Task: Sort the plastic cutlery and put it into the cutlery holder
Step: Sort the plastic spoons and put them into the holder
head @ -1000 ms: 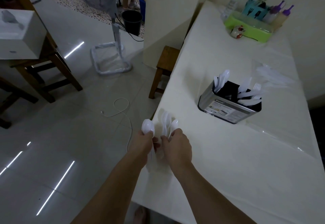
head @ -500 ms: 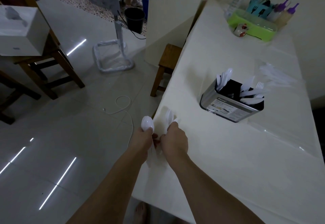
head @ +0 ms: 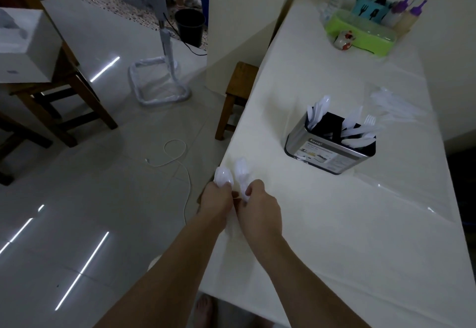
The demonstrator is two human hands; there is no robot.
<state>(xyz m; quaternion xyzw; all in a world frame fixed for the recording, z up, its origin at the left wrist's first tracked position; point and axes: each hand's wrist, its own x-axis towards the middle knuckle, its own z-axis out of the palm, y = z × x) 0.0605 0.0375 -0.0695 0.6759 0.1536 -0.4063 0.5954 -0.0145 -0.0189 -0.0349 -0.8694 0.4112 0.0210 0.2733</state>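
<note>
The left hand was closed round a white plastic spoon, whose bowl stood clear above the curled fingers; the right hand was likewise closed, gripping a small bundle of white spoons, bowls upward; how many the bundle held could not be told. Both hands sat side by side, nearly touching, over the near left edge of the white table. The cutlery holder, a metal box with a dark interior, stood on the table at about 2 o'clock from the hands, well apart from them; spoons leaned in its left compartment; forks and other white pieces lay in its right compartment. A loose pile of clear-white cutlery lay on the table at 2 o'clock from the holder, near it.
</note>
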